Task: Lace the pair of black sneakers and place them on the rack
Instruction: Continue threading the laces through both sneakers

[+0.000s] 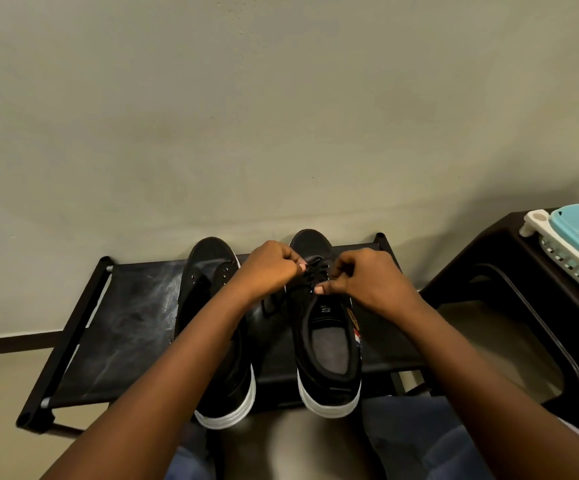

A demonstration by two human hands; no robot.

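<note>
Two black sneakers with white soles stand side by side on the rack (118, 327), toes toward the wall (281, 116) and heels overhanging the near edge. The right sneaker (329, 341) has a black lace (310, 271) crossing its eyelets, with a loose end trailing off its left side onto the rack between the shoes. Its opening shows a grey insole, a tongue label with a letter S, and a small coloured patch on the right collar. The left sneaker (212, 268) shows bare metal eyelets; it looks unlaced, though the forearm hides most of it.

Both hands work over the right sneaker's eyelets. The left hand (270, 268) is curled, its fingertips pinching the lace at the upper left. The right hand (367, 278) is curled too, thumb and forefinger pinching the lace at the tongue. The hands are near each other but apart, with the lacing between them.

The rack is a low black frame with a dark fabric shelf, set against the wall on a pale floor (1, 393). To the right stands a dark stool (509, 271) bearing a teal and white basket (572, 244). Blue-clad knees (419, 438) show at the bottom edge.
</note>
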